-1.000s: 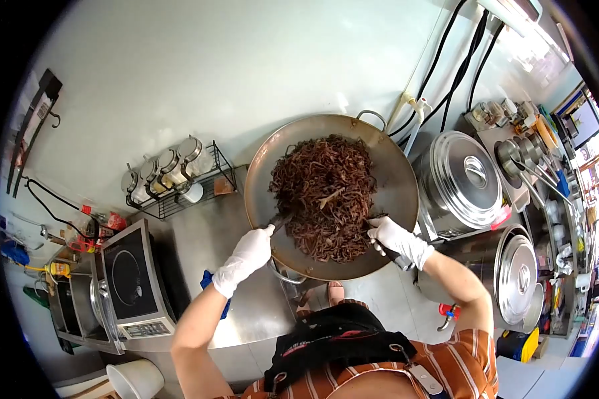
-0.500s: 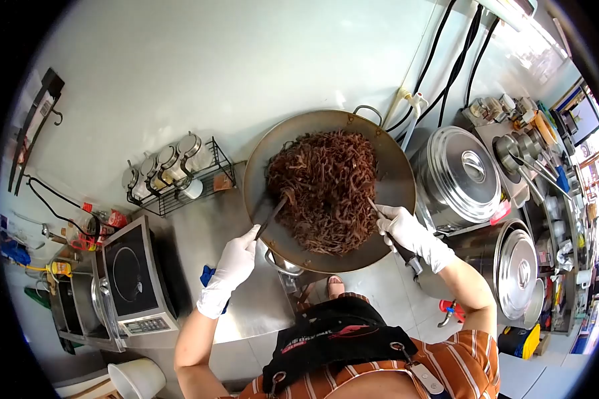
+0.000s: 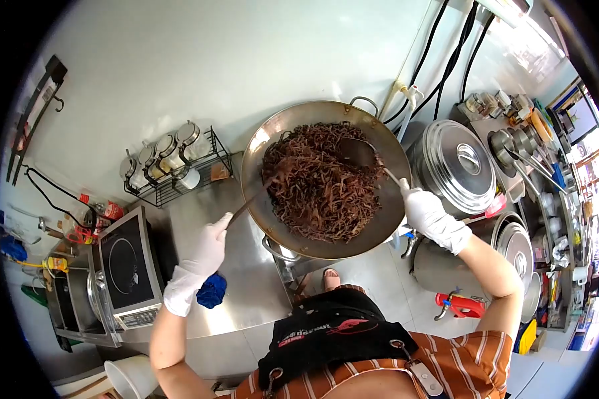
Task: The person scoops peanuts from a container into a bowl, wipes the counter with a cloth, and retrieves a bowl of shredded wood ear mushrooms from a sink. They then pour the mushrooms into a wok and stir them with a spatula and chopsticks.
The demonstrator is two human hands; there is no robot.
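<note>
A wide metal wok (image 3: 394, 174) holds a heap of dark brown shredded strands (image 3: 323, 206), perhaps noodles. My left hand (image 3: 203, 256), in a white glove, is closed around the handle of a long-handled utensil (image 3: 245, 207). That utensil's far end is buried at the heap's left side, so its shape is hidden. My right hand (image 3: 431, 216), also gloved, grips a ladle (image 3: 357, 153) from the right. The ladle's dark round bowl shows on the upper right of the strands.
A steel counter (image 3: 239, 292) with a blue cloth (image 3: 211, 290) lies left, beside an induction cooker (image 3: 128, 272). A wire rack (image 3: 180, 189) with several jars stands by the wall. Large lidded pots (image 3: 462, 163) stand right, near a red object (image 3: 464, 306) low down.
My hands have moved apart, the left one leftward and the right one outward and up. The ladle's bowl has come into sight on the strands, and the heap's shape has shifted.
</note>
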